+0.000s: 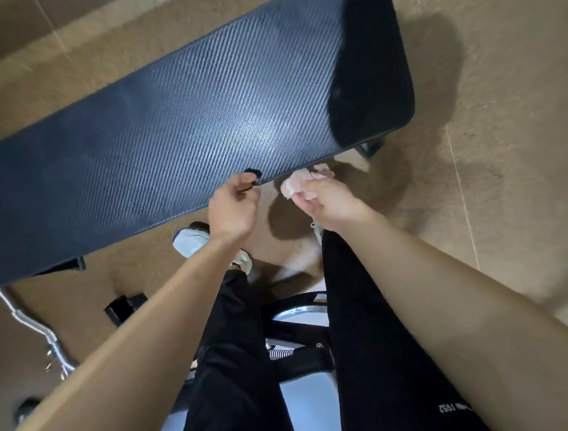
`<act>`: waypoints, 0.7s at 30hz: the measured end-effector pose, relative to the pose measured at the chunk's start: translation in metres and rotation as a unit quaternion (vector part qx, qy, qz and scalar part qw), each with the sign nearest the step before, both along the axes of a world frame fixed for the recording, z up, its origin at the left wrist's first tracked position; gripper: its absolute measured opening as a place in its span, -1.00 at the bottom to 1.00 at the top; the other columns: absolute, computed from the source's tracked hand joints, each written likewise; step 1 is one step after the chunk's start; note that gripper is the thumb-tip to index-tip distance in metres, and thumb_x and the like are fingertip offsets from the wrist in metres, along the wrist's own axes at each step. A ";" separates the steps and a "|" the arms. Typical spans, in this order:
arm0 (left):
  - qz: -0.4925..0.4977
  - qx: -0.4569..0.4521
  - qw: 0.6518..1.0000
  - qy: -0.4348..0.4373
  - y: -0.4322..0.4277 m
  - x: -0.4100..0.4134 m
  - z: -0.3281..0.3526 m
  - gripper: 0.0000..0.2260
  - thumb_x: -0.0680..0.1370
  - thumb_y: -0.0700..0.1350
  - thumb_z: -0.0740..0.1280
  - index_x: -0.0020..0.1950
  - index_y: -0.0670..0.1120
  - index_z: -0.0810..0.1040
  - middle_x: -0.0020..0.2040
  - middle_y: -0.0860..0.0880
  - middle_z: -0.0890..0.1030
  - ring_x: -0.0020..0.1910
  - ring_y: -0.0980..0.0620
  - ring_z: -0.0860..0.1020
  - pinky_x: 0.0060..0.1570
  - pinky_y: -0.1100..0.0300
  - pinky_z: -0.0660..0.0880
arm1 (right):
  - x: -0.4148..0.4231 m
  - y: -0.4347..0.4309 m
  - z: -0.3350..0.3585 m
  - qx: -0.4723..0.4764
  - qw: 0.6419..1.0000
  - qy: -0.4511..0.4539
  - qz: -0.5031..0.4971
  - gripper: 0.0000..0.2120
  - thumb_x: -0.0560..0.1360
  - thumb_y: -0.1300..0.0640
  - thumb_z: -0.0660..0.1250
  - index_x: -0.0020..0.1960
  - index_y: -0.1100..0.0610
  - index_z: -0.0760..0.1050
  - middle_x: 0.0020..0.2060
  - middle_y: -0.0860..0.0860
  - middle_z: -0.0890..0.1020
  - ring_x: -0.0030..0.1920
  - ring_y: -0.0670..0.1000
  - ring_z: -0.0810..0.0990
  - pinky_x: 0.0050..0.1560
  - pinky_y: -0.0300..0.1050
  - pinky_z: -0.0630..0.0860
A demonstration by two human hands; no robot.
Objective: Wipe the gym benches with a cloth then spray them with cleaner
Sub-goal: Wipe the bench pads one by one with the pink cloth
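Note:
A long dark gym bench [178, 121] with a woven pattern runs from lower left to upper right across the view. My left hand [232, 207] is at the bench's near edge, its fingers curled and pinching the edge near a small dark spot. My right hand [329, 201] grips a crumpled pale pink cloth [302, 181] just off the bench's near edge, above the floor. No spray bottle is in view.
Brown carpet [491, 128] surrounds the bench. A chrome curl bar [32, 323] and a small black block [124, 306] lie on the floor at lower left. My legs and shoes stand close to the bench, with a metal frame [298, 317] between them.

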State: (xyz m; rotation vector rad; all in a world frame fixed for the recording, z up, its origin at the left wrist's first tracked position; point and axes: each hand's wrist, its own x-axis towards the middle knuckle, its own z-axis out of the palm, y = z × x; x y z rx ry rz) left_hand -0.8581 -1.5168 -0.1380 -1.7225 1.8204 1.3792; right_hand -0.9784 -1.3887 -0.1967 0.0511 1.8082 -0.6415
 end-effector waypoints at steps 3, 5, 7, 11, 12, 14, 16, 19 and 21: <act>-0.177 -0.048 0.983 0.000 -0.002 -0.007 -0.002 -0.58 0.60 -0.15 0.35 0.47 -0.02 0.47 0.39 -0.08 0.51 0.37 -0.04 0.47 0.42 0.05 0.37 | -0.007 0.012 -0.002 -0.049 0.981 0.121 0.141 -0.63 0.65 -0.15 0.08 0.14 -0.01 0.60 0.09 0.05 0.64 0.14 0.07 0.60 0.12 -0.19 0.41; -0.239 -0.030 0.970 -0.022 0.005 -0.018 -0.001 -0.47 0.61 -0.08 0.33 0.58 0.08 0.32 0.58 -0.05 0.29 0.54 -0.05 0.29 0.48 -0.02 0.28 | -0.021 0.021 0.003 -0.068 0.980 0.143 0.121 -0.69 0.66 -0.08 0.14 0.10 0.05 0.59 0.00 0.04 0.62 0.04 0.03 0.61 0.08 -0.24 0.43; -0.245 0.002 0.968 -0.059 0.013 -0.027 -0.001 -0.41 0.62 -0.01 0.32 0.62 0.19 0.21 0.65 0.02 0.12 0.60 -0.04 0.15 0.50 -0.08 0.26 | -0.042 0.032 0.004 -0.071 0.994 0.071 -0.051 -0.73 0.69 0.14 0.19 0.26 0.27 0.54 -0.07 0.03 0.54 -0.08 -0.14 0.63 0.04 -0.24 0.53; -0.244 0.013 0.963 -0.112 0.024 -0.042 0.001 -0.39 0.61 0.08 0.34 0.62 0.19 0.19 0.65 0.02 0.05 0.59 -0.09 0.12 0.48 -0.10 0.28 | -0.089 0.050 0.002 -0.106 0.891 -0.161 -0.412 -0.51 0.60 0.05 0.39 0.40 0.27 0.33 0.12 0.08 0.52 0.06 -0.19 0.65 0.09 -0.32 0.58; -0.241 0.017 0.963 -0.118 0.024 -0.046 0.001 -0.38 0.60 0.09 0.35 0.62 0.17 0.20 0.64 0.00 0.07 0.58 -0.10 0.12 0.48 -0.10 0.28 | -0.099 0.053 0.003 -0.094 0.861 -0.176 -0.467 -0.59 0.61 0.05 0.37 0.33 0.23 0.35 0.13 0.11 0.53 0.08 -0.03 0.64 0.09 -0.19 0.63; -0.225 0.025 0.966 -0.127 0.023 -0.054 0.001 -0.38 0.58 0.10 0.36 0.62 0.14 0.24 0.61 -0.03 0.10 0.56 -0.11 0.15 0.49 -0.11 0.27 | -0.120 0.058 0.010 -0.067 0.803 -0.204 -0.556 -0.73 0.64 0.14 0.30 0.26 0.27 0.41 0.14 0.15 0.55 0.06 0.10 0.60 -0.02 -0.07 0.68; -0.207 0.033 0.969 -0.133 0.020 -0.059 0.000 -0.37 0.56 0.13 0.37 0.61 0.13 0.27 0.60 -0.02 0.12 0.56 -0.10 0.19 0.49 -0.10 0.29 | -0.132 0.065 0.016 -0.057 0.772 -0.213 -0.596 -0.73 0.59 0.23 0.36 0.26 0.30 0.49 0.23 0.21 0.56 0.17 0.23 0.56 -0.08 0.02 0.69; -0.194 0.041 0.972 -0.128 0.022 -0.060 0.004 -0.37 0.56 0.12 0.37 0.61 0.11 0.28 0.59 0.00 0.10 0.55 -0.08 0.21 0.46 -0.05 0.32 | -0.146 0.071 0.018 -0.057 0.765 -0.213 -0.605 -0.96 0.55 0.28 0.34 -0.05 0.27 0.53 0.15 0.19 0.57 0.17 0.26 0.55 -0.08 0.09 0.69; -0.194 0.042 0.973 -0.119 0.025 -0.061 0.006 -0.37 0.57 0.09 0.35 0.62 0.10 0.25 0.61 0.00 0.05 0.57 -0.09 0.12 0.47 -0.07 0.30 | -0.155 0.074 0.015 -0.050 0.754 -0.198 -0.624 -0.83 0.59 0.21 0.30 -0.18 0.20 0.47 -0.02 0.14 0.57 0.01 0.17 0.59 -0.11 0.11 0.67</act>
